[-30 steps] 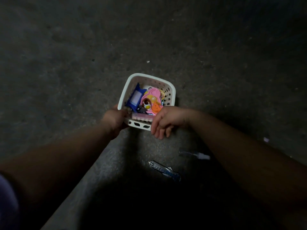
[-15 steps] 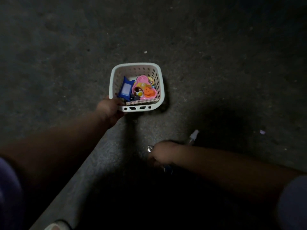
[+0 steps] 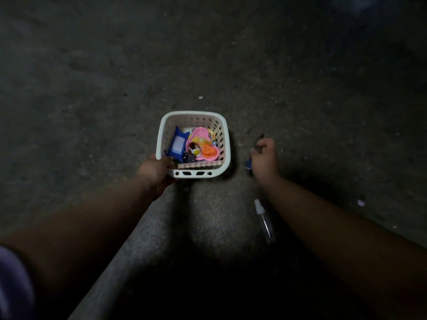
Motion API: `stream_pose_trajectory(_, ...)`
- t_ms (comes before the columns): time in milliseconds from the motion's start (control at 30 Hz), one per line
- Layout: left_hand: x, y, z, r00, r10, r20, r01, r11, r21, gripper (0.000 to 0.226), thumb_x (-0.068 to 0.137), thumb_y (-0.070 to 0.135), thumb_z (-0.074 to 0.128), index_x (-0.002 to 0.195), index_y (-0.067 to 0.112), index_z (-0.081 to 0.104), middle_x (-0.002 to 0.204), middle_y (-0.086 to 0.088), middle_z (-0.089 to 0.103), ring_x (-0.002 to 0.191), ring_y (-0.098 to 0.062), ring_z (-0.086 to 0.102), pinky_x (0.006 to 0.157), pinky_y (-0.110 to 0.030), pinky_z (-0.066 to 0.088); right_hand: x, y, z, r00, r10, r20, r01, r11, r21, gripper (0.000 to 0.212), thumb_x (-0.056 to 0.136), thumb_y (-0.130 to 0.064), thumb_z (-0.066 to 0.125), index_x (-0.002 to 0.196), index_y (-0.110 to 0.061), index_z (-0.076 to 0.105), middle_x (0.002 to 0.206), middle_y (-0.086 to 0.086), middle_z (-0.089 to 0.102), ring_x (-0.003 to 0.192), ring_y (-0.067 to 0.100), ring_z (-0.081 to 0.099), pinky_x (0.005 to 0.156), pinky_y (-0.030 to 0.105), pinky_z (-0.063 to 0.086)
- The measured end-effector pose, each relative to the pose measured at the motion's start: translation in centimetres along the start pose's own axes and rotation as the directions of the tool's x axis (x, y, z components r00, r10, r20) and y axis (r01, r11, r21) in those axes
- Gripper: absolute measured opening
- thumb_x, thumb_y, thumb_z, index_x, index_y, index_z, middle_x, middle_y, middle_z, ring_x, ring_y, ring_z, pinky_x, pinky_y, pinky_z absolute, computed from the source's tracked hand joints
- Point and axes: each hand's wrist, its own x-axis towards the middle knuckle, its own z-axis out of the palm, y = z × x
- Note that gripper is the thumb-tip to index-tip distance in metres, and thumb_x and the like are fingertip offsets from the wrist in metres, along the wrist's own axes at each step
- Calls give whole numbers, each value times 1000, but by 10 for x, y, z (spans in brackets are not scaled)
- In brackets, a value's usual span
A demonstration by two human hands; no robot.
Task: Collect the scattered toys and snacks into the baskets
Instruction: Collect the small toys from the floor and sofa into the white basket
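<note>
A white perforated basket (image 3: 227, 144) stands on the dark concrete floor. Inside lie a blue packet (image 3: 178, 144), a pink toy (image 3: 203, 146) with an orange face, and a spiral notebook (image 3: 199, 165) along the near wall. My left hand (image 3: 156, 172) grips the basket's near left corner. To the right of the basket, my right hand (image 3: 264, 158) holds a thin blue wrapped item (image 3: 248, 165); its ends stick out above and below my fingers. A clear spray bottle (image 3: 264, 219) with a white cap lies on the floor beside my right forearm.
Rough grey concrete floor (image 3: 115, 88) spreads all around, dimly lit. A small white scrap (image 3: 200, 97) lies beyond the basket, and a pale purple scrap (image 3: 361, 202) lies at the right. Deep shadow covers the near floor between my arms.
My right hand has picked the blue wrapped item off the floor and lifted it up beside the basket. My left hand has kept its grip on the basket's corner.
</note>
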Motion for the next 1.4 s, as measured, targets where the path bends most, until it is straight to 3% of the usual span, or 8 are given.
stream_pose_trajectory(200, 3, 0, 0, 1000, 4, 18, -5, 998, 60, 40, 91, -6, 39, 130, 1, 46, 87, -11, 59, 72, -25, 61, 42, -28, 54, -15, -80, 7, 963, -214, 162, 169, 953, 251, 25, 95, -9, 50, 116, -22, 52, 114, -5, 57, 99, 9, 59, 73, 18, 49)
stream_pose_trajectory(400, -2, -4, 7, 998, 25, 60, -30, 996, 79, 41, 92, -6, 35, 127, 9, 50, 85, -8, 61, 73, -23, 61, 65, -36, 54, -24, -80, 43, 911, -120, 394, 113, 993, 42, 19, 93, -8, 53, 104, -24, 56, 113, 3, 60, 102, 21, 60, 88, 42, 54)
stream_pose_trajectory(567, -5, -5, 9, 995, 28, 98, -38, 993, 108, 39, 88, -11, 34, 111, 14, 55, 80, -8, 60, 67, -22, 58, 63, -33, 51, -25, -78, 49, 762, -5, 648, -92, 989, 116, 54, 91, 13, 40, 136, -16, 46, 118, 6, 53, 109, 23, 59, 92, 36, 53)
stream_pose_trajectory(800, -7, -2, 11, 999, -7, 48, 3, 997, 77, 37, 89, -9, 34, 112, 15, 49, 82, -9, 57, 70, -23, 56, 61, -34, 49, -1, -56, -4, 972, -139, 187, 151, 987, -50, 31, 85, 8, 43, 87, -19, 57, 88, 1, 60, 80, 18, 60, 73, 34, 52)
stream_pose_trajectory(900, -10, -4, 16, 999, 1, 53, -5, 997, 75, 37, 89, -9, 33, 112, 16, 48, 82, -8, 56, 70, -23, 56, 60, -33, 50, -6, -23, -29, 953, -228, 200, 272, 933, -234, 19, 86, 1, 47, 88, -13, 60, 79, -1, 57, 78, 15, 54, 67, 27, 44)
stream_pose_trajectory(1033, -19, -5, 27, 999, 13, 46, -15, 998, 57, 33, 90, -9, 33, 107, 17, 46, 79, -7, 54, 67, -21, 55, 45, -25, 51, -15, 13, -55, 761, 102, 641, 313, 808, -500, 31, 73, -22, 80, 74, -22, 48, 70, -6, 53, 64, 8, 47, 58, 23, 39)
stream_pose_trajectory(1233, -28, -9, 41, 999, 30, 43, -32, 998, 49, 29, 92, -8, 32, 96, 14, 50, 77, -6, 54, 66, -21, 54, 37, -20, 48, -28, 47, -59, 604, 372, 705, 720, 124, -683, 78, 71, -43, 79, 133, -12, 43, 141, 13, 43, 128, 28, 44, 99, 33, 39)
stream_pose_trajectory(1400, -36, -11, 48, 998, 21, 57, -23, 999, 36, 34, 92, -9, 32, 110, 16, 45, 78, -7, 55, 67, -21, 56, 39, -22, 50, -36, 66, -63, 667, 285, 688, 600, 341, -723, 48, 91, -36, 58, 130, -10, 48, 138, 14, 47, 125, 29, 48, 101, 35, 38)
